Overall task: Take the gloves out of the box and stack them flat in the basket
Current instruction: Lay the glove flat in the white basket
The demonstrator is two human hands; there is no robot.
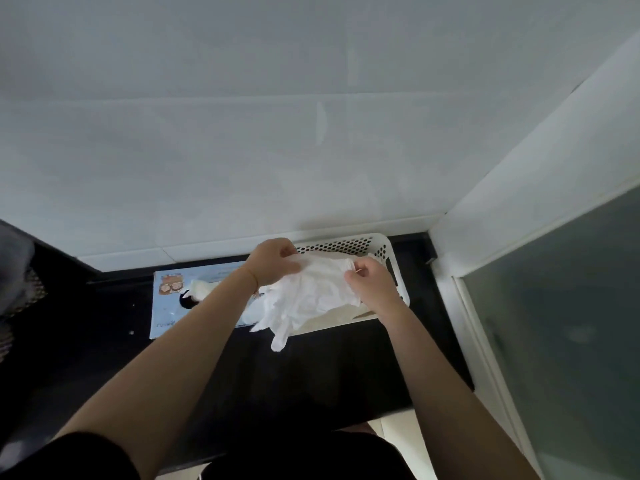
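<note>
A crumpled white disposable glove (311,296) hangs stretched between both hands over the white perforated basket (382,244), its fingers drooping past the basket's near rim toward the black countertop (311,368). The left hand (272,261) pinches the glove's cuff edge at the basket's far-left corner; the right hand (369,284) pinches the opposite edge, fingers curled, above the basket's middle. Whether gloves already lie in the basket cannot be told. Just left of the basket lies the light-blue glove box (173,306), a white glove (204,287) poking from its opening. Behind the basket rises a white tiled wall (242,150).
</note>
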